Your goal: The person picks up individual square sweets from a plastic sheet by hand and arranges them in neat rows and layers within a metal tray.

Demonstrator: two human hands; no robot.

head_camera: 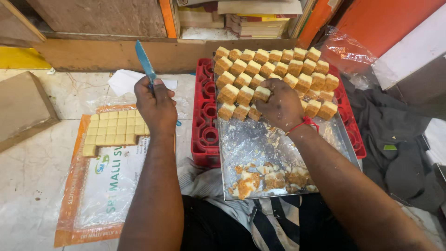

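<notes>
- Tan sweet cubes (274,76), upper centre on the metal tray (260,146), look soft and crumbly; best pinched lightly by the sides.
- Right hand (281,104), knuckles up, closes around one cube (261,93).
- Left hand (155,104), left of centre, fists a blue knife (145,61), blade up, above the flat box of packed squares (114,130).

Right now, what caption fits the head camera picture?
Left hand grips a blue knife; right hand places a sweet on the tray.
</notes>
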